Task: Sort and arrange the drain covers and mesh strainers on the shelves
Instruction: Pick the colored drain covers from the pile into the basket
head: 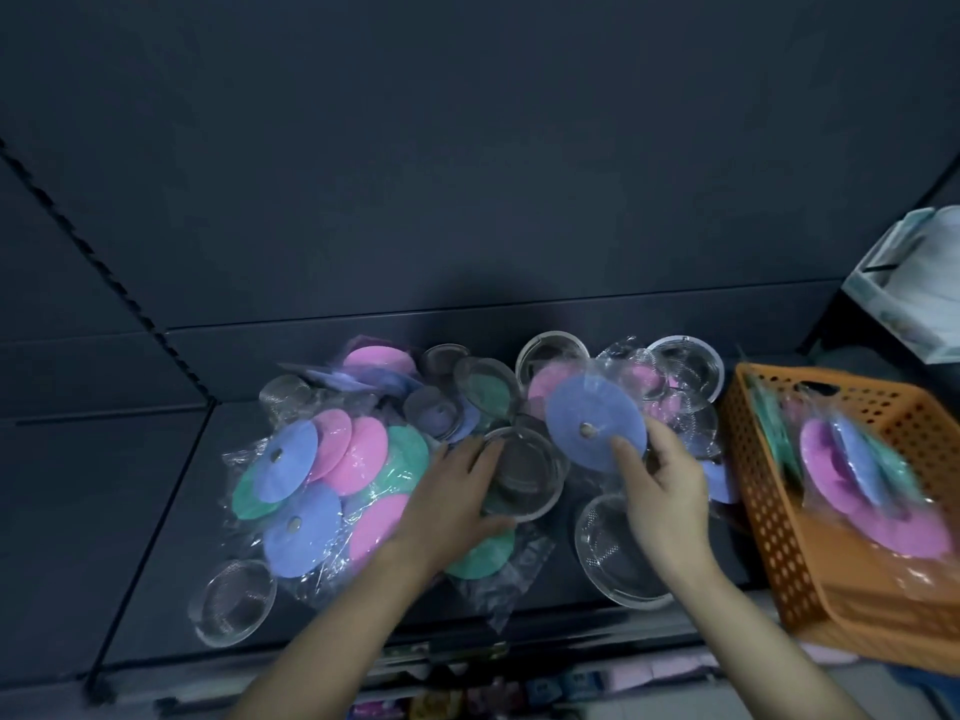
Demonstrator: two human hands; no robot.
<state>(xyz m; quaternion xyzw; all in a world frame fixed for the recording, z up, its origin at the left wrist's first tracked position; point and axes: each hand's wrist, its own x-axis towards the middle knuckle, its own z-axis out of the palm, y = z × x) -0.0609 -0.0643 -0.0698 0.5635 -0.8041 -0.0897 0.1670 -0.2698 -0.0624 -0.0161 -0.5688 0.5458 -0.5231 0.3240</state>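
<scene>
Blue drain cover (587,407): round, small metal stud at centre, still in clear wrap. Held tilted up over the middle of the shelf (156,511), face toward camera. Right hand (667,491) pinches it at the lower right edge, index finger lying across the face.

Mesh strainer (527,475): metal-rimmed, mesh bowl, just left of the blue cover and lower. Left hand (457,498) grips its left side, fingers over the top rim, thumb under the near rim. Looks like more than one nested, can't tell how many.

Left of the hands: pile of bagged covers (322,485) in blue, pink and green, overlapping, loose plastic all around. One green cover partly under the left wrist.

More strainers scattered:
- front-left strainer (234,602), alone near the shelf edge
- front-right strainer (618,556), under the right wrist
- back strainer (553,356) against the rear panel, another wrapped one to its right

Right end of the shelf: orange basket (769,511), perforated walls, tipped toward the camera. Inside it, bagged covers standing on edge: pink, blue, green.

Beyond the basket, upper right: white box (914,293), blurred.
</scene>
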